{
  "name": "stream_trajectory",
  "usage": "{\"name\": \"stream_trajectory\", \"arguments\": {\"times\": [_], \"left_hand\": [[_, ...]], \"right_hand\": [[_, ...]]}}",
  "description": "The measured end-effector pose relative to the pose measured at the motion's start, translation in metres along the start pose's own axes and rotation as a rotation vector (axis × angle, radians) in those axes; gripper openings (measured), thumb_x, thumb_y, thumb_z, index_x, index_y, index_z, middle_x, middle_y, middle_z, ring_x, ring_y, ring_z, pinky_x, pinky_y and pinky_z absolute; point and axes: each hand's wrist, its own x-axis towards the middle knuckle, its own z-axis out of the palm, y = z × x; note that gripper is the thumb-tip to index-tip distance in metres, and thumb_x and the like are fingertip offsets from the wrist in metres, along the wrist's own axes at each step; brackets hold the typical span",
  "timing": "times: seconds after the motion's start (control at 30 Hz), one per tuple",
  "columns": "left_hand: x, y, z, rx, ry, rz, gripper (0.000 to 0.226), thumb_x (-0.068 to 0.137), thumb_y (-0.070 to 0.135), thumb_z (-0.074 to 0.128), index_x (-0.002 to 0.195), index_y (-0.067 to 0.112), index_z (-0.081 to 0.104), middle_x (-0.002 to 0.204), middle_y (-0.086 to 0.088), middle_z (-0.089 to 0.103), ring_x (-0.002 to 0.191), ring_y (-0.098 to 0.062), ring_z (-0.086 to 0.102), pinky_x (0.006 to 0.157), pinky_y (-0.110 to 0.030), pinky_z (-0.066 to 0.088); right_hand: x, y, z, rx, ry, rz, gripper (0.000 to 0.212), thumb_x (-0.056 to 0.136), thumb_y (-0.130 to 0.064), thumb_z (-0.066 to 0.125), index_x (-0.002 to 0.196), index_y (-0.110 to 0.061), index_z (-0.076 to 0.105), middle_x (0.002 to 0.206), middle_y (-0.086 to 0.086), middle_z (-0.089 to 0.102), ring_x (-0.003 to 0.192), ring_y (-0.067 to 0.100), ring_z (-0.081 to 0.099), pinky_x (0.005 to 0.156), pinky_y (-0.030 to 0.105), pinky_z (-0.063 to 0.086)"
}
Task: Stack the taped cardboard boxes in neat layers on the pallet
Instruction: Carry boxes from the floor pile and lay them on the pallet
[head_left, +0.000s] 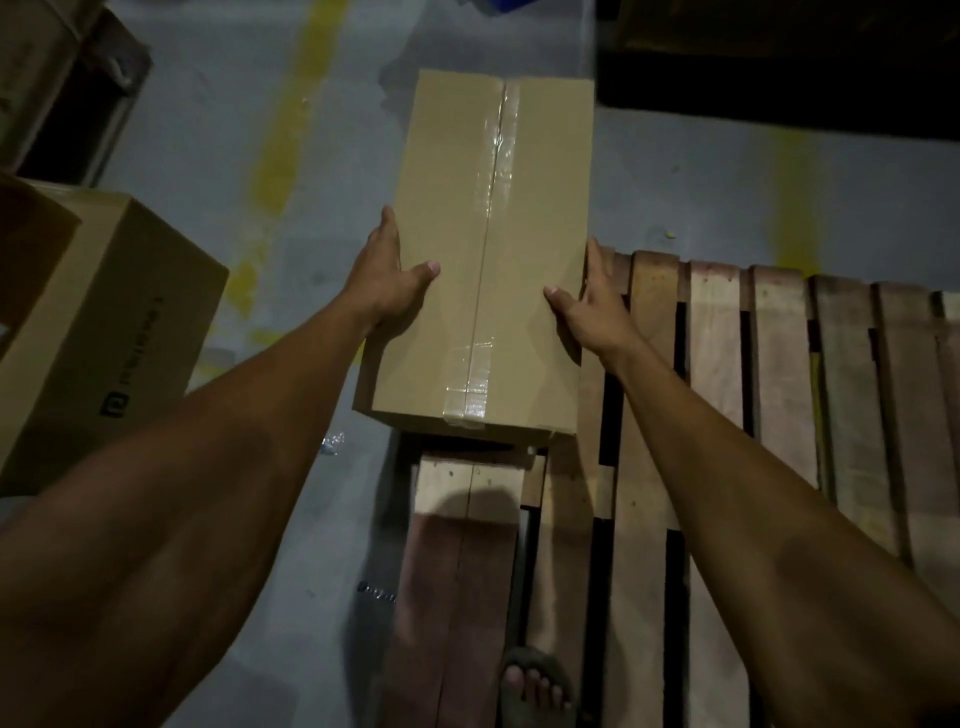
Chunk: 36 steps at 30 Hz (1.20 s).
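A long brown cardboard box (493, 249) with clear tape down its middle seam sits at the left corner of the wooden pallet (779, 374). My left hand (387, 275) grips the box's left side, thumb lying on the top face. My right hand (589, 299) grips the right side, thumb also on top. The fingers of both hands are hidden behind the box's sides. I cannot tell whether the box rests fully on the pallet or is held just above it.
Another cardboard box (98, 332) with a printed logo stands on the grey floor at the left. Faded yellow paint lines (291, 124) run across the floor. A sandalled foot (537, 686) stands on the pallet boards at the bottom. Dark objects fill the top right.
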Motion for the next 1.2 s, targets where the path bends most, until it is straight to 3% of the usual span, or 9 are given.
{"name": "stream_trajectory", "arguments": {"times": [0.17,0.27,0.37,0.53,0.93,1.2], "left_hand": [[0.010,-0.032,0.036,0.026,-0.051,-0.037,0.097,0.103,0.038,0.061,0.165,0.021,-0.011,0.174,-0.006,0.001,0.159,-0.029,0.009,0.126,-0.043,0.014],[0.011,-0.041,0.049,0.008,-0.057,-0.014,0.096,0.105,0.039,0.058,0.164,0.024,-0.015,0.174,-0.005,-0.002,0.159,-0.029,0.007,0.126,-0.044,0.013],[0.012,-0.038,0.045,0.016,-0.042,-0.007,0.093,0.105,0.037,0.059,0.165,0.022,-0.011,0.174,-0.005,0.002,0.159,-0.029,0.010,0.126,-0.043,0.015],[0.018,-0.039,0.034,0.048,-0.055,0.027,0.088,0.106,0.033,0.058,0.166,0.020,-0.005,0.174,-0.006,0.007,0.159,-0.029,0.012,0.127,-0.041,0.016],[0.015,-0.050,0.041,0.118,-0.044,0.097,0.079,0.110,0.031,0.047,0.165,0.015,-0.007,0.174,-0.003,-0.008,0.160,-0.025,0.004,0.125,-0.035,0.009],[-0.034,-0.052,0.047,0.176,-0.084,0.006,0.070,0.113,0.036,0.036,0.165,0.028,-0.009,0.174,-0.004,-0.012,0.158,-0.037,0.015,0.125,-0.049,0.019]], "right_hand": [[0.007,0.032,0.008,-0.047,-0.017,0.008,0.083,0.103,-0.012,0.060,0.166,-0.022,0.007,0.166,-0.002,0.033,0.150,0.015,0.034,0.127,0.041,0.026],[0.007,0.045,0.014,-0.016,0.018,0.061,0.080,0.105,-0.021,0.059,0.166,-0.027,0.009,0.164,-0.002,0.038,0.148,0.017,0.037,0.126,0.044,0.029],[0.004,0.048,0.018,-0.015,0.057,0.089,0.076,0.105,-0.027,0.057,0.166,-0.026,0.011,0.165,-0.002,0.036,0.150,0.017,0.035,0.126,0.045,0.028],[-0.001,0.044,0.027,0.005,0.104,0.093,0.070,0.107,-0.022,0.055,0.165,-0.026,0.016,0.161,-0.002,0.042,0.146,0.017,0.040,0.124,0.043,0.032],[-0.009,0.042,0.035,0.002,0.124,0.125,0.068,0.108,-0.020,0.052,0.166,-0.025,0.016,0.161,0.000,0.041,0.144,0.018,0.040,0.123,0.039,0.032],[-0.050,0.030,0.041,-0.039,0.091,0.287,0.058,0.109,-0.023,0.050,0.161,-0.025,0.024,0.150,0.006,0.051,0.135,0.028,0.050,0.115,0.050,0.042]]}}
